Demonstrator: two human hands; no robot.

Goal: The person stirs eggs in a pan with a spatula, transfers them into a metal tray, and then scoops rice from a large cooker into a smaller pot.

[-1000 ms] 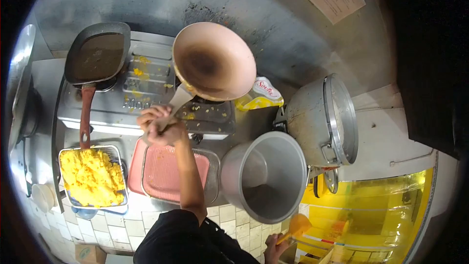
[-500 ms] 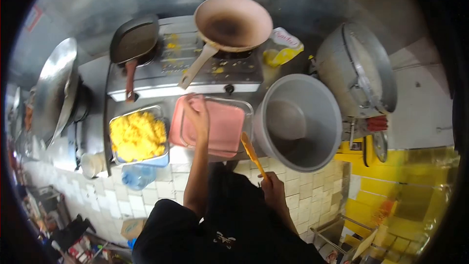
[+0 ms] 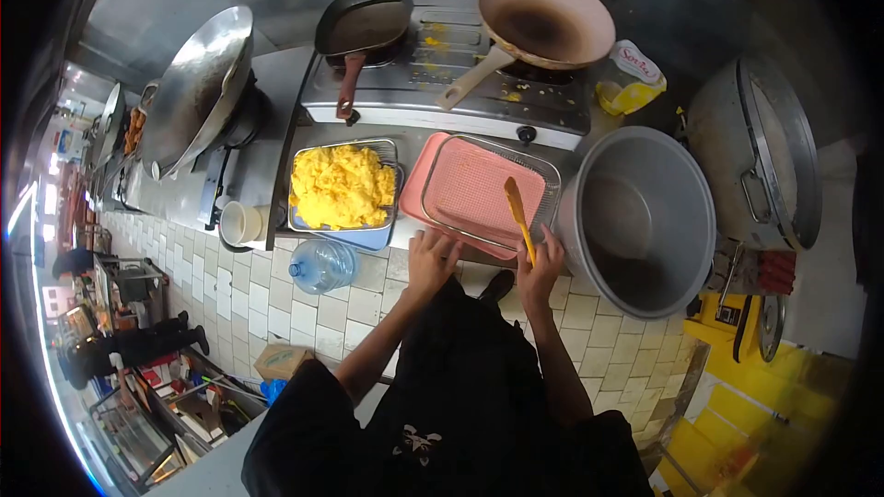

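Observation:
My right hand (image 3: 541, 269) holds an orange spatula (image 3: 518, 207) by its handle, the blade pointing up over a wire mesh basket (image 3: 550, 175). That basket rests on a pink tray (image 3: 419, 175), shifted toward its right side. Near the tray's front left edge is my left hand (image 3: 433, 262), its fingers loosely bent and apart, with nothing seen in them. To the left, scrambled egg (image 3: 341, 186) fills another wire basket (image 3: 394, 152), which sits over a blue tray (image 3: 368, 239).
A deep grey tub (image 3: 635, 143) stands right of the pink tray. Behind, a stove (image 3: 442, 83) carries a dark pan (image 3: 364, 23) and a pink frying pan (image 3: 552, 14). A large pot (image 3: 737, 147) stands far right, a wok (image 3: 198, 83) left. A water bottle (image 3: 322, 267) is below the counter.
My left hand has drawn back from over the pink tray to its front edge. My right hand has brought the spatula up over the basket. The view has shifted left.

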